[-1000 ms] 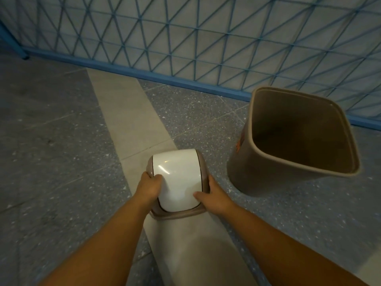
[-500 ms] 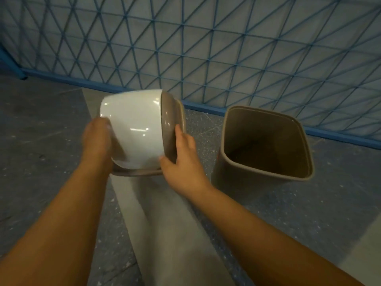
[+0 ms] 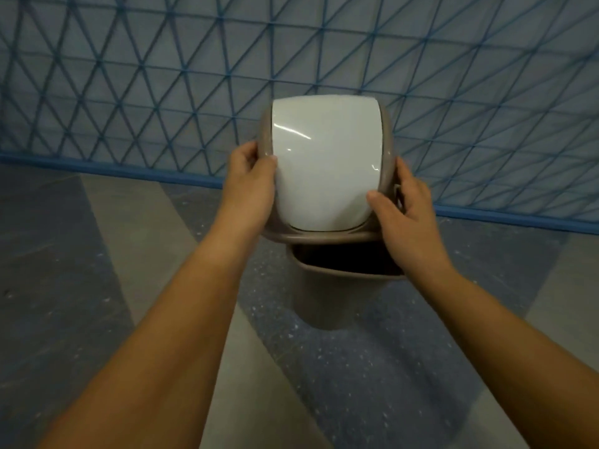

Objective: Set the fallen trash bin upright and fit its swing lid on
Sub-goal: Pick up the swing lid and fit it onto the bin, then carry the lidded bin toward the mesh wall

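Note:
The swing lid [image 3: 325,163], a white flap in a taupe frame, hangs in the air just above the bin's mouth, tipped with its top towards me. My left hand [image 3: 251,179] grips its left edge and my right hand [image 3: 403,205] grips its right edge. The taupe trash bin [image 3: 327,296] stands upright on the floor below the lid. Only the near part of its rim and dark opening shows; the lid hides the far part. A gap separates the lid's front edge from the bin's rim.
A wall with a blue triangular lattice [image 3: 129,92] and a blue baseboard [image 3: 81,165] rises close behind the bin. The floor is speckled grey stone [image 3: 48,254] crossed by pale beige strips [image 3: 139,228].
Both hands have carried the lid from the floor up and to the right, from left of the bin to directly over its mouth. The bin has stayed upright.

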